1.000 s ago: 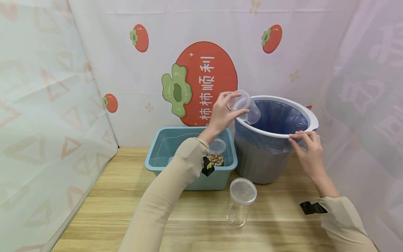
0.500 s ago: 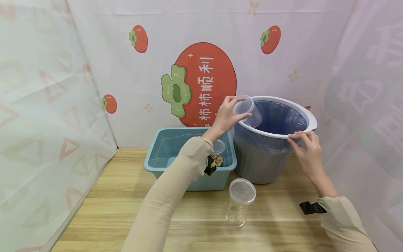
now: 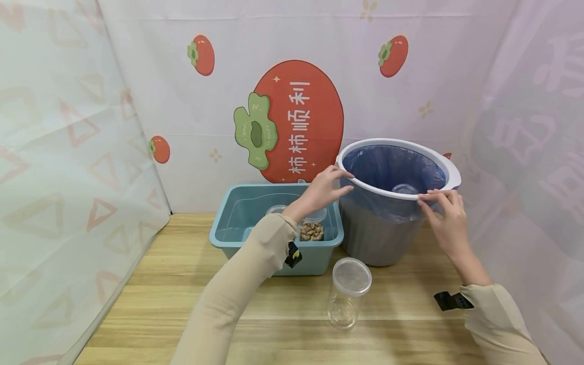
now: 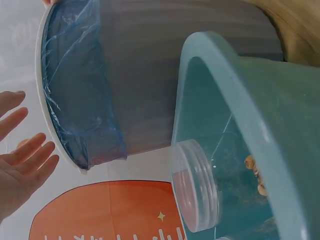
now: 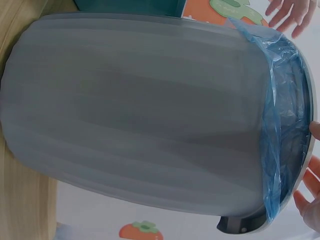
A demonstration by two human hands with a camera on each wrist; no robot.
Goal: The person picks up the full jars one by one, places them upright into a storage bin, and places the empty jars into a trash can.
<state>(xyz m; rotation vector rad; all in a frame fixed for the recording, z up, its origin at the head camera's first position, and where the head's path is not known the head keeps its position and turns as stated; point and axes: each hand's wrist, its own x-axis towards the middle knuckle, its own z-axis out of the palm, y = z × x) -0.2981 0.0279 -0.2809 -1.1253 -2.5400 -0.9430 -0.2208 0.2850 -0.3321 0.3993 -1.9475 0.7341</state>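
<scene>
The grey bin (image 3: 380, 228) stands on the wooden table (image 3: 182, 304) at the back right, lined with a blue bag (image 3: 392, 170) folded over under its white rim (image 3: 449, 170). A small clear jar (image 3: 405, 189) lies inside, down in the liner near the front wall — only its round edge shows.

The right hand (image 3: 444, 218) rests at the bin's near rim, fingertips laid on the rim and the bag's edge, fingers fairly straight and close together; by the look of it, it steadies the bin so it doesn't shift. The left hand (image 3: 325, 188) hangs beside the rim's left side, holding nothing, fingers straight and slightly spread — the left wrist view shows them apart from the liner, not touching.

Just left of the bin sits a teal tub (image 3: 242, 223) holding 2 clear jars, one with nuts (image 3: 312, 231) in it. In front, between tub and bin, a tall clear jar (image 3: 348, 294) with its lid on stands upright, within easy reach of both hands.
</scene>
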